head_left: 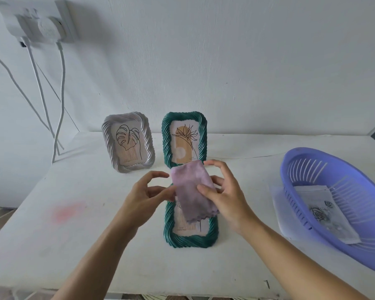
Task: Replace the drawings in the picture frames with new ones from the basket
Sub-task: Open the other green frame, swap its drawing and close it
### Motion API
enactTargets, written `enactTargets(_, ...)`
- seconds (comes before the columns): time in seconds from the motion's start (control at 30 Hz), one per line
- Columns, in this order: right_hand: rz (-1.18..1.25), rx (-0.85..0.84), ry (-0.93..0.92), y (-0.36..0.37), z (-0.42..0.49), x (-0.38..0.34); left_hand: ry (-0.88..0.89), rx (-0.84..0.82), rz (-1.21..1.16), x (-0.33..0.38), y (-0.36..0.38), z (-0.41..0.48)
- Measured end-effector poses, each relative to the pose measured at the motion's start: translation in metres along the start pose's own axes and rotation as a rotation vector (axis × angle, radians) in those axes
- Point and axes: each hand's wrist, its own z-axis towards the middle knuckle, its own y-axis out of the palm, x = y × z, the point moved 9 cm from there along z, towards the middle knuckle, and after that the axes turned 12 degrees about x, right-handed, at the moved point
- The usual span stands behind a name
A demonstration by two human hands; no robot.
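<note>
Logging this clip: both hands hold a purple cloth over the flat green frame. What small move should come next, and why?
Probably lower the purple cloth onto the flat green frame and wipe its face. The left hand and right hand hold the cloth just above that frame, which lies face up with a drawing still inside.

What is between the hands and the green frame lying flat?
Head view: a lilac cloth, held by the left hand and right hand, hangs over the flat green frame.
</note>
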Motion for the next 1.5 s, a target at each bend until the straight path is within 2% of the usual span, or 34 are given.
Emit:
enactTargets(0.07,-0.027,-0.012,0.057,-0.009,0.008,0.010,0.074,0.015,0.132,-0.008,-0.008,0.005)
enactTargets(0.13,-0.069,-0.113,0.129,-0.009,0.013,0.025,0.284,-0.018,0.520,-0.019,-0.013,0.008)
enactTargets(0.17,-0.115,-0.180,0.141,-0.005,0.014,0.031,0.371,-0.090,0.733,-0.031,-0.009,0.006)
enactTargets(0.2,-0.194,-0.239,0.116,-0.001,0.015,0.036,0.416,-0.171,0.885,-0.046,-0.003,0.004)
enactTargets(0.27,-0.409,-0.307,-0.028,0.008,0.016,0.037,0.398,-0.289,0.986,-0.073,0.005,-0.001)
enactTargets(0.37,-0.789,-0.300,-0.394,0.023,0.019,0.035,0.409,-0.309,1.003,-0.086,0.011,-0.002)
enactTargets(0.43,-1.015,-0.232,-0.580,0.029,0.018,0.036,0.424,-0.287,0.995,-0.086,0.009,-0.001)
enactTargets(0.5,-1.067,-0.170,-0.696,0.032,0.013,0.035,0.444,-0.271,0.999,-0.088,0.007,0.000)
enactTargets(0.57,-1.012,-0.211,-0.774,0.035,0.003,0.039,0.470,-0.256,1.024,-0.090,0.007,0.000)
enactTargets(0.7,-1.105,-0.368,-0.759,0.034,-0.009,0.068,0.513,-0.220,1.073,-0.090,0.007,-0.001)
enactTargets(0.97,-1.146,-0.098,-0.786,0.038,0.011,0.062,0.560,-0.243,1.127,-0.092,0.011,-0.002)
enactTargets(1.1,-1.070,-0.066,-0.804,0.050,0.016,0.060,0.550,-0.229,1.136,-0.092,0.012,-0.002)
enactTargets(1.33,-0.935,-0.281,-0.877,0.058,-0.006,0.063,0.494,-0.157,1.138,-0.090,0.014,-0.003)
enactTargets(1.5,-0.882,-0.516,-0.936,0.043,-0.029,0.066,0.468,-0.087,1.112,-0.089,0.012,-0.001)
